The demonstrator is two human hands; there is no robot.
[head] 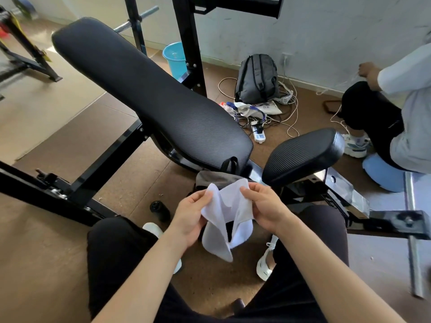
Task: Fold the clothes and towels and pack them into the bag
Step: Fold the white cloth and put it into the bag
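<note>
A small white towel (225, 213) hangs in the air between my knees. My left hand (191, 214) pinches its upper left edge and my right hand (263, 206) pinches its upper right edge. The cloth sags in the middle and its two lower ends droop down. Just behind the towel a grey bag (214, 178) with a black handle sits under the near end of the black bench pad (149, 96); the towel hides its lower part.
A smaller black seat pad (303, 152) stands right of the bag, on a black steel frame (384, 224). A black bottle (159, 209) lies on the floor at left. A grey backpack (256, 78), cables, a blue bucket (173, 57) and a seated person (401, 117) are beyond.
</note>
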